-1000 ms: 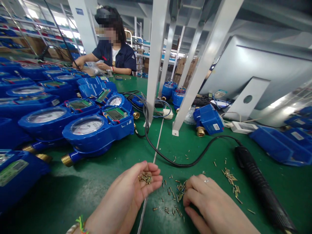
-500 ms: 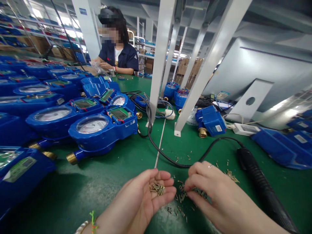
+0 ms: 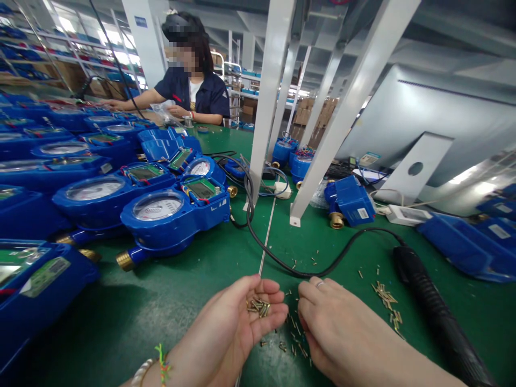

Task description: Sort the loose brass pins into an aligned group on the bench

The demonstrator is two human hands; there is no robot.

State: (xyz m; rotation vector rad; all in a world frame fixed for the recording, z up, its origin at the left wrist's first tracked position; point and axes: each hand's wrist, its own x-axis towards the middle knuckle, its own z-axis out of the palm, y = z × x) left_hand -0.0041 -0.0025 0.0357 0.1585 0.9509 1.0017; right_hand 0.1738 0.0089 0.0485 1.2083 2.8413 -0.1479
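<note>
A small heap of brass screws lies in the hollow of my left hand. That hand is cupped palm up with its fingers half curled around them, low over the near part of the green mat. Just beside it my right hand is palm down, fingers bent over the loose screws on the mat. I cannot tell whether its fingertips pinch any, because the hand hides them.

The cup is shallow. 1 careless tilt could spill the heap, and such thin, smooth, shiny pins would likely roll and mix with the rest. A second scatter lies near the black ribbed screwdriver. A nudge to its rubbery cable, which loops across the mat, could sweep screws away.

The mat looks slightly glossy and smooth. To my left stand blue water meters of glossy plastic, with round glass dials and threaded brass ends. At the far end another person in a dark jacket works.
</note>
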